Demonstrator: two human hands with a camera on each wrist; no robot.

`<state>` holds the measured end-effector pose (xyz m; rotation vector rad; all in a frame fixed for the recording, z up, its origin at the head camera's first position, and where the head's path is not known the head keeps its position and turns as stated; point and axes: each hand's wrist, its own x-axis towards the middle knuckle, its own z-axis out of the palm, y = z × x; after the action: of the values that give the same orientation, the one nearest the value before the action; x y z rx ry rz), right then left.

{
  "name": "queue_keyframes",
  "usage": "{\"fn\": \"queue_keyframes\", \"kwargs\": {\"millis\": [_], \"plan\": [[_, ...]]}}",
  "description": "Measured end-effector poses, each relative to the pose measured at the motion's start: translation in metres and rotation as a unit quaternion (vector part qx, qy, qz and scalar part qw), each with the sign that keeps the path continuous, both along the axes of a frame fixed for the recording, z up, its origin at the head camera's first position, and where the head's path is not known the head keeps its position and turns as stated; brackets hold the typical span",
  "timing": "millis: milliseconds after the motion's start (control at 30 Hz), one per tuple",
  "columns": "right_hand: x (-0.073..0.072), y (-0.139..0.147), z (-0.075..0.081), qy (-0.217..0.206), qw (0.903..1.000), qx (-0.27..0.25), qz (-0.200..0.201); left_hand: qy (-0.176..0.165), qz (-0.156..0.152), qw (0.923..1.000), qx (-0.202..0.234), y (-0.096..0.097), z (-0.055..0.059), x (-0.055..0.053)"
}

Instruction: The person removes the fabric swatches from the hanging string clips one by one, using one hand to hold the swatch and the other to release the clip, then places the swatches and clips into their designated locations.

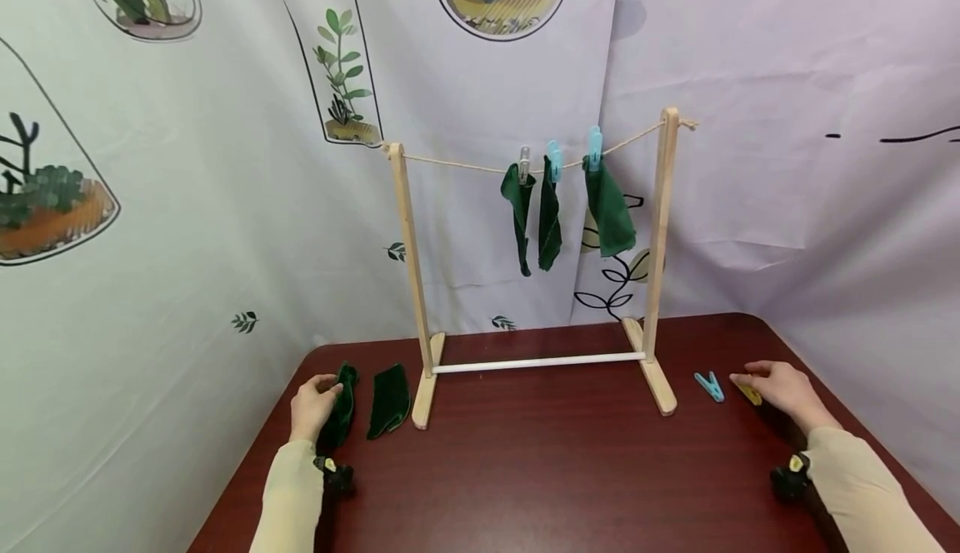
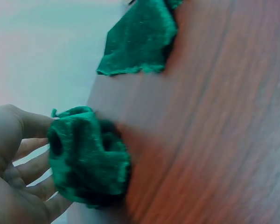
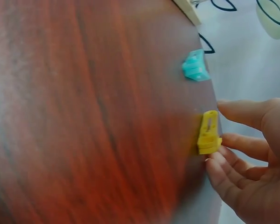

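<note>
My left hand pinches a dark green velvet cloth piece at the table's left side; the cloth is bunched, with the thumb on its near edge and the other fingers behind it. Another green cloth piece lies flat just to the right. Across the table, my right hand has its curled fingers round a yellow clothespin, fingertips at its end and side, low over the tabletop. A light blue clothespin lies a short way to its left.
A wooden rack stands at the back middle, a string tied between its posts. Three green cloths hang there from one clear clothespin and two blue ones. A patterned curtain backs the dark red table.
</note>
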<state>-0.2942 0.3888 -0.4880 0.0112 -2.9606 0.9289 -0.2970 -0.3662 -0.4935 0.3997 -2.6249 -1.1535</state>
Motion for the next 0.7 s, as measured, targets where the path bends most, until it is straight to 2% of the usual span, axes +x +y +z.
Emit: {"fn": "queue_keyframes", "kwargs": {"millis": [233,400,533,700], "plan": [[-0.002,0.003,0.012,0.001,1.0000,-0.003,0.008,0.011,0.016,0.9998,-0.005,-0.002,0.015,0.001],[-0.003,0.002,0.026,0.010,0.9999,-0.008,0.011,0.022,0.015,0.9996,-0.010,-0.005,0.030,0.000],[-0.001,0.001,0.040,0.026,0.9995,-0.018,0.010,0.046,0.015,0.9987,-0.015,-0.004,0.046,-0.002],[0.002,0.001,0.057,0.056,0.9973,-0.047,0.003,0.073,0.022,0.9970,0.007,-0.002,0.063,-0.007]]}}
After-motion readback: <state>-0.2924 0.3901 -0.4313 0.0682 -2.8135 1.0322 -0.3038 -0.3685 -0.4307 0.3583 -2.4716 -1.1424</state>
